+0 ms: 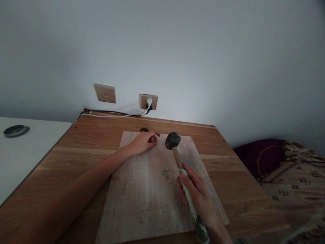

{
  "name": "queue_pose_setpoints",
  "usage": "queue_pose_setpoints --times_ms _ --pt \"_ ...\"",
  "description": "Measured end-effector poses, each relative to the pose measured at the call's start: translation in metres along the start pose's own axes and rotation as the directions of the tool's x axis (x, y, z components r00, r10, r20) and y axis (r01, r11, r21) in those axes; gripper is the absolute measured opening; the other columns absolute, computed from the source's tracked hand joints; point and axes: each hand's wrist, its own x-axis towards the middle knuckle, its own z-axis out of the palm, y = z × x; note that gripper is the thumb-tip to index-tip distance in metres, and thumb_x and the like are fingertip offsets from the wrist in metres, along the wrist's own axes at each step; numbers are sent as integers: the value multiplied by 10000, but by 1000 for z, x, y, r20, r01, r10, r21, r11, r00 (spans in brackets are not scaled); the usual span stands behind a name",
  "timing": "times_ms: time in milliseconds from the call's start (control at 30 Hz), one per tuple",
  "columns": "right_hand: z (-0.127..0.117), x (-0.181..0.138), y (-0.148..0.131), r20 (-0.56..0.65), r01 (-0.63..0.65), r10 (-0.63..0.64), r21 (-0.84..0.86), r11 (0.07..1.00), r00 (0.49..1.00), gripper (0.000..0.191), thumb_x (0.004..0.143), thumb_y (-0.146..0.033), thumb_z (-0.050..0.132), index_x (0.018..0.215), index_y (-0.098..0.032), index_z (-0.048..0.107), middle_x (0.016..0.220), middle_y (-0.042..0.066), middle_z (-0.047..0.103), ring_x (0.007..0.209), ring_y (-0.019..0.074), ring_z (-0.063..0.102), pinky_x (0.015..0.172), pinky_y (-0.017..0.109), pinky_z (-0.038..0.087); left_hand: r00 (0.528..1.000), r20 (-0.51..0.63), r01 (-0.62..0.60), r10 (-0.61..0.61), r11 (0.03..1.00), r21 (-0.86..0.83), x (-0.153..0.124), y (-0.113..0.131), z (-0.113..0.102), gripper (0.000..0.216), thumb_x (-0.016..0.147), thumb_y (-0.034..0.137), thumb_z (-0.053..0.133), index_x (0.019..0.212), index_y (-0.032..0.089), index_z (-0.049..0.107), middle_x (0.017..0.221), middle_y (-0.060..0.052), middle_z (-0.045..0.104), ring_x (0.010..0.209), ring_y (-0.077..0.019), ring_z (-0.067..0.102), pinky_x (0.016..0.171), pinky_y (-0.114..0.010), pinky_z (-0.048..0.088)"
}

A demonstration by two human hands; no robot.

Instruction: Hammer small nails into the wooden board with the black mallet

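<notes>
A rubber mallet (173, 140) with a black head and a wooden handle, whitish and worn lower down, is in my right hand (195, 189). My fingers and thumb wrap around the handle, and the head hangs over the far right part of a pale, scuffed board (134, 200). At the board's far edge rests my left hand (143, 142). Its index finger stretches out and the other fingers bend loosely, with a gap to the thumb and nothing visible between them. Several small nails (165, 174) lie on the board between my hands.
The board lies on a wooden table (223, 183). A dark round object (144, 129) sits behind my left hand. Cables (114, 115) run along the wall to a socket (148, 101). A white surface (33, 149) with a round dish (16, 130) stands left; patterned fabric (294, 189) lies right.
</notes>
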Motion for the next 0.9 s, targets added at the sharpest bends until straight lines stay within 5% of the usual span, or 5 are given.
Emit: queue_pose_setpoints --times_ms 200,900 --pt "16 8 -17 74 78 -78 0 997 994 449 865 -658 660 856 -213 602 554 -74 513 350 71 402 306 178 370 1000 4 10 -10 1000 -28 0 0 1 338 855 150 680 1191 158 648 906 -32 744 741 -146 676 713 -270 513" --pt "29 23 3 127 58 -64 46 997 990 458 879 -660 655 926 -213 569 639 -75 551 361 64 432 301 174 397 999 -30 -9 11 998 69 0 1 1 470 761 -2 627 1197 170 666 931 -34 769 766 -173 705 722 -265 523"
